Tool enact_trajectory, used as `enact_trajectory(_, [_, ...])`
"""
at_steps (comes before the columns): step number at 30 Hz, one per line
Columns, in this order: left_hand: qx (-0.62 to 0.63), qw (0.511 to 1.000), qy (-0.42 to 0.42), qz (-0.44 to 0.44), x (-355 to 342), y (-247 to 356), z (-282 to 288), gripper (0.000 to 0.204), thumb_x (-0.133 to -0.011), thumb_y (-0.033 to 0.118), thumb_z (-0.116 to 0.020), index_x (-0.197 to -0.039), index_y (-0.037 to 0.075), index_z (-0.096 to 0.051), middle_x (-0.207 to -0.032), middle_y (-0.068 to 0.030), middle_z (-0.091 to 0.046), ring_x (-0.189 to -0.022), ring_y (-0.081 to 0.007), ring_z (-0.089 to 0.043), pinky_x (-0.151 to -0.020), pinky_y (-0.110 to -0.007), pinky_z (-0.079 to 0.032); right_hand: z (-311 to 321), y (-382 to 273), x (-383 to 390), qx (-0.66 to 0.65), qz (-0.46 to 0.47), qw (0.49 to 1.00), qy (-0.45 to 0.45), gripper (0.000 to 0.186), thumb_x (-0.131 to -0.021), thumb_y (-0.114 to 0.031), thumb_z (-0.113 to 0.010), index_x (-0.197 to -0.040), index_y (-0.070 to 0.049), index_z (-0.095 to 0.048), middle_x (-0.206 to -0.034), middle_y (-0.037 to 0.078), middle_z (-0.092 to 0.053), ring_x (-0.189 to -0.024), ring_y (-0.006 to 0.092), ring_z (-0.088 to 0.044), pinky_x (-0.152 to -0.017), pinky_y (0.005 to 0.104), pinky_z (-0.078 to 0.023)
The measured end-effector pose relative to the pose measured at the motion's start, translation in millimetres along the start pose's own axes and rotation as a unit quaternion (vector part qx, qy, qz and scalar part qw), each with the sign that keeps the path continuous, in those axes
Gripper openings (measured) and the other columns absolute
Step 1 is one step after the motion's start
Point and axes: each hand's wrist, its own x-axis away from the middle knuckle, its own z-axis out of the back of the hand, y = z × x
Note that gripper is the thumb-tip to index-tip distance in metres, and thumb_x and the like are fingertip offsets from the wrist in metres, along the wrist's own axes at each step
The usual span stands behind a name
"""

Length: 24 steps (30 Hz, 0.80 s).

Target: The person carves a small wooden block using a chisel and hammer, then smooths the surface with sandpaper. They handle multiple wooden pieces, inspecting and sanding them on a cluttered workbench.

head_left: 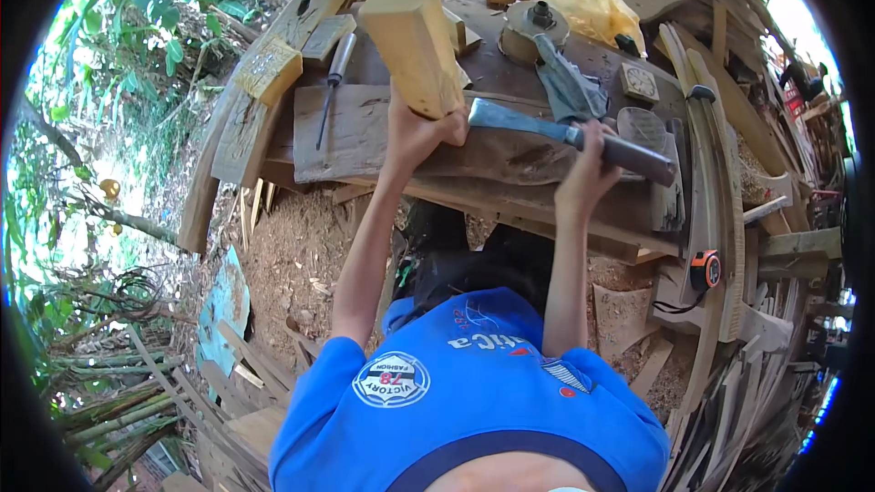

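Observation:
My left hand (424, 135) is closed around the lower end of a thick pale wooden block (410, 41), which stands tilted upward over the bench. In my right hand (588, 173) is a chisel (629, 157), gripped where its blue-grey metal blade meets the dark brown handle. The blade (515, 120) points left, its broad end close beside my left hand; whether it touches the block I cannot tell. Under both hands lies a worn wooden plank (342, 132). To the left, a slim tool with a long thin shaft (335, 77) rests on that plank.
Behind the chisel are a crumpled grey cloth (570, 82), a round container (519, 41) and a yellow plastic bag (597, 14). A small carved wooden square (640, 82) lies right of them. An orange tape measure (705, 271) sits at right; a cut wood block (272, 71) at left.

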Motion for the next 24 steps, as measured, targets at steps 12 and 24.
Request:
enact_trajectory(12, [-0.135, 0.973, 0.033, 0.186, -110, -20, 58, 0.053, -0.066, 0.032, -0.074, -0.103, -0.002, -0.058, -0.088, -0.0064, -0.060, -0.074, -0.0164, -0.058, -0.062, -0.029, -0.046, 41, -1, -22, 0.061, -0.134, 0.989, 0.021, 0.028, -0.082, -0.023, -0.062, -0.100, -0.003, -0.054, -0.095, 0.005, -0.056, -0.085, 0.0122, -0.056, -0.072, 0.0339, -0.052])
enact_trajectory(24, [-0.695, 0.710, -0.041, 0.102, -147, -52, 91, 0.074, -0.064, 0.059, -0.066, -0.098, -0.007, -0.060, -0.092, -0.0256, -0.061, -0.087, -0.0381, -0.061, -0.074, -0.045, -0.047, 51, -1, -28, -0.003, -0.162, 0.986, -0.029, 0.030, -0.084, -0.026, -0.060, -0.096, 0.000, -0.052, -0.085, 0.008, -0.057, -0.076, 0.0145, -0.061, -0.061, 0.0304, -0.055])
